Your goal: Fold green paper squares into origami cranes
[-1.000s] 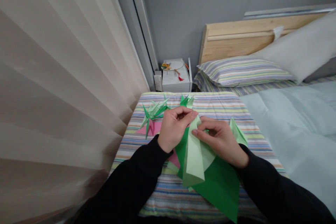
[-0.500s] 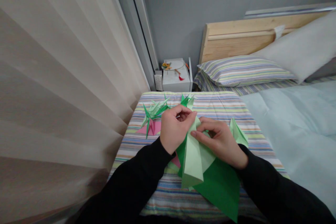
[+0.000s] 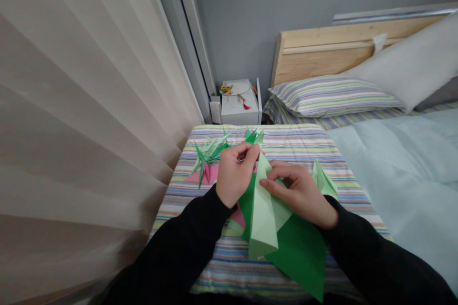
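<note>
A folded piece of light green origami paper (image 3: 264, 221) stands tilted in front of me, narrow at its far tip and wider toward me. My left hand (image 3: 236, 169) is closed in a pinch at that far tip, its fingertips partly hidden behind the thumb. Along the right edge of the fold, my right hand (image 3: 296, 190) grips the paper between thumb and fingers. Beneath both lies a dark green sheet (image 3: 304, 252), one corner pointing toward me.
Folded green paper pieces (image 3: 211, 150) and a pink one (image 3: 211, 174) lie at the left on the striped cloth (image 3: 296, 140). More green folds (image 3: 252, 137) stand behind my left hand. A light green folded piece (image 3: 324, 181) sits at the right. The bed (image 3: 404, 167) adjoins.
My left hand has shifted slightly left along the paper's tip, and the thumb has drawn back. My right hand keeps its grip in nearly the same place.
</note>
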`<state>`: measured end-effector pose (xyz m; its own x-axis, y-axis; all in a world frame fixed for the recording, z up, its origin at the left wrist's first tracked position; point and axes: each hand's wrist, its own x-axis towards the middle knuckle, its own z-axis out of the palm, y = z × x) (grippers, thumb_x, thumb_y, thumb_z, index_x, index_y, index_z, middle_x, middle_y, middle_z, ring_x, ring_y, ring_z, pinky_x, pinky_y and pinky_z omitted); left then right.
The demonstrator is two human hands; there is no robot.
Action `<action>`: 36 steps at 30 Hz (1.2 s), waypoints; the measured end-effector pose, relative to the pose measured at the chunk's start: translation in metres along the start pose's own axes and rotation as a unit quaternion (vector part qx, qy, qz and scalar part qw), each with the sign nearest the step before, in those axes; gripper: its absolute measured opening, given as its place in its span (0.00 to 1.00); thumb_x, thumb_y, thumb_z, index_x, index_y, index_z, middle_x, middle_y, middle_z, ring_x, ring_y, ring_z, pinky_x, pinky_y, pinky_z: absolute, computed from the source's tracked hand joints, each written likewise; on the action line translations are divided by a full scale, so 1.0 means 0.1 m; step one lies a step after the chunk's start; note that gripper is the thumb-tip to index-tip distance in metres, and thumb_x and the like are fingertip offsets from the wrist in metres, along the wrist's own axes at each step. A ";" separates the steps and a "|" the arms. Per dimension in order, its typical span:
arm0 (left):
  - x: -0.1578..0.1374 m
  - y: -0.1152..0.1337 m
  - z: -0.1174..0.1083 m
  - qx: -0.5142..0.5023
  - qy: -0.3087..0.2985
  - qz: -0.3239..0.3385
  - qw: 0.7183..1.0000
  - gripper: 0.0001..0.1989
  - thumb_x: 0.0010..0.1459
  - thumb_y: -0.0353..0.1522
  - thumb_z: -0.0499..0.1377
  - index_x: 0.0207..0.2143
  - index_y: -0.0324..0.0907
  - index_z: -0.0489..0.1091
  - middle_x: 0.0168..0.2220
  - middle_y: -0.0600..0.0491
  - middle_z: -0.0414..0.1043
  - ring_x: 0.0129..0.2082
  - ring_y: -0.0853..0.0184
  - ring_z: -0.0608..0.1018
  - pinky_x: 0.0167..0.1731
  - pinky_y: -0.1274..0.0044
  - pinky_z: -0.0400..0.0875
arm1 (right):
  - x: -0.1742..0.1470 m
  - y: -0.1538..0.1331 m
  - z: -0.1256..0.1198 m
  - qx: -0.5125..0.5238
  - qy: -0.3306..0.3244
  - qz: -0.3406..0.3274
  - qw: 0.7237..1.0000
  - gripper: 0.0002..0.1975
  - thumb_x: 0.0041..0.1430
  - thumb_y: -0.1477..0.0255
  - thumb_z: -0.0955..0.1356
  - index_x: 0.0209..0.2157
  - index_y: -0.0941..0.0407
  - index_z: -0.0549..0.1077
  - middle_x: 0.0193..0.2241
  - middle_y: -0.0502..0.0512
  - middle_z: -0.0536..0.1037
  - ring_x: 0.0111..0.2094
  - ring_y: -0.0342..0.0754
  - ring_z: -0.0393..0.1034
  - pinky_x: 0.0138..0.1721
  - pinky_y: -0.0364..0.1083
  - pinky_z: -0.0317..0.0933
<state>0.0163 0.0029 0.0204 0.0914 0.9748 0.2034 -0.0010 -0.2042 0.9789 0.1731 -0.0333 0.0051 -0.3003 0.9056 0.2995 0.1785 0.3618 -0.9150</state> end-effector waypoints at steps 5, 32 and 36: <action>-0.02 0.06 -0.01 -0.013 -0.056 -0.003 0.998 0.19 0.61 0.43 0.61 0.23 0.41 0.69 0.19 0.58 0.63 0.20 0.72 0.65 0.22 0.77 0.59 | 0.01 -0.03 -0.03 0.046 0.004 0.035 0.998 0.14 0.61 0.68 0.70 0.22 0.55 0.72 0.25 0.50 0.70 0.29 0.45 0.64 0.32 0.47 0.56; 0.02 0.08 -0.06 -0.036 -0.091 -0.048 0.994 0.10 0.55 0.38 0.68 0.32 0.39 0.78 0.27 0.53 0.76 0.26 0.70 0.74 0.27 0.78 0.69 | 0.04 0.11 -0.17 0.159 0.085 0.081 0.980 0.11 0.57 0.62 0.75 0.27 0.55 0.81 0.30 0.52 0.77 0.34 0.47 0.69 0.39 0.47 0.62; -0.02 0.14 -0.07 -0.028 -0.096 -0.027 0.995 0.12 0.60 0.40 0.64 0.34 0.39 0.76 0.33 0.51 0.77 0.31 0.68 0.77 0.31 0.78 0.71 | 0.06 0.12 -0.17 0.131 0.145 0.067 0.978 0.08 0.56 0.65 0.76 0.28 0.54 0.81 0.30 0.52 0.80 0.34 0.48 0.72 0.39 0.48 0.65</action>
<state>0.0093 -0.0017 0.0340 0.2816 0.9479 0.1489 -0.0464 -0.1415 0.9888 0.1898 -0.0200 0.0005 -0.0053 0.9795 0.2014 -0.0588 0.2007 -0.9779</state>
